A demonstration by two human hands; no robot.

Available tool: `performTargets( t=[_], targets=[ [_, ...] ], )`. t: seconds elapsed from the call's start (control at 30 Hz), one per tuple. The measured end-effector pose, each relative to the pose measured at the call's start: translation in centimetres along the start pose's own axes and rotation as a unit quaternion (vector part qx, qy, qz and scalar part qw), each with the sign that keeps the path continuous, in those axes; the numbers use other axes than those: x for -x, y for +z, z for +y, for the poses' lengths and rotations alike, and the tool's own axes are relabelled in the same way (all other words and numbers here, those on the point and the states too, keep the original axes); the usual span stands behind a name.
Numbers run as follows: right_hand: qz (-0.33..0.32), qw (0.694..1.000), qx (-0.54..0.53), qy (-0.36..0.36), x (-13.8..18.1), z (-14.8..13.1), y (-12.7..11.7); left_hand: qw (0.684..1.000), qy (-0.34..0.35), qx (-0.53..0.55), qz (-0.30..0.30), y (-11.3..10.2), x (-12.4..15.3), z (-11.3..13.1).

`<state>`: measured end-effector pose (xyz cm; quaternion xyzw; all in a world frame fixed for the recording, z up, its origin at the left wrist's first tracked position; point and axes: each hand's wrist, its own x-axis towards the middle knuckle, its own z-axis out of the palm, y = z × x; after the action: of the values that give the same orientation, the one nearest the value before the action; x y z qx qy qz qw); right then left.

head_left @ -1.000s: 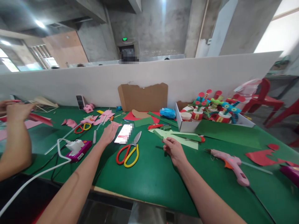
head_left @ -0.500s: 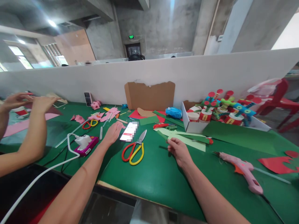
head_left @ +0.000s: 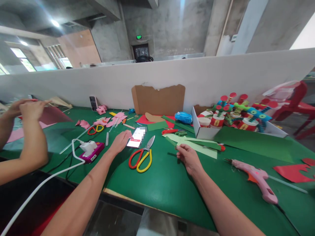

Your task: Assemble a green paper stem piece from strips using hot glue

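My left hand (head_left: 120, 141) lies on the green table with its fingers together, fingertips touching the near edge of a phone (head_left: 136, 138) with a lit screen. Just right of the phone lie scissors (head_left: 141, 155) with red and yellow handles. My right hand (head_left: 187, 156) is closed in a pinch on a dark green paper strip (head_left: 171, 141), which runs up toward a heap of light and dark green paper pieces (head_left: 197, 144).
A pink glue gun (head_left: 256, 175) lies at the right, a magenta charger with a white cable (head_left: 90, 150) at the left. A white box of cup figures (head_left: 231, 118) stands behind. Another person's hands (head_left: 24, 109) work with pink paper at far left.
My left hand has curled slightly and slid onto the phone's near edge. The view has shifted a little. The other person's hands have moved at the far left.
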<state>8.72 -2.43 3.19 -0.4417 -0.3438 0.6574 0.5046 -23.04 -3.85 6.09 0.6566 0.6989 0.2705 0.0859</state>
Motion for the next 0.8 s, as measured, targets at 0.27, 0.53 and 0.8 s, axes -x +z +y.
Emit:
performTargets(
  t=[0.27,0.53,0.8],
  targets=[
    [-0.004,1.000,0.004,-0.001,-0.1,0.0,0.0,1.000,0.011,-0.004,0.010,0.2,-0.1,-0.2],
    [0.012,1.000,-0.006,0.014,-0.1,0.0,0.1,1.000,-0.003,-0.003,0.019,-0.8,0.3,0.5],
    [0.029,0.995,-0.066,-0.065,-1.1,-1.6,-1.0,0.935,-0.031,0.352,-0.042,3.4,1.0,10.5]
  ],
)
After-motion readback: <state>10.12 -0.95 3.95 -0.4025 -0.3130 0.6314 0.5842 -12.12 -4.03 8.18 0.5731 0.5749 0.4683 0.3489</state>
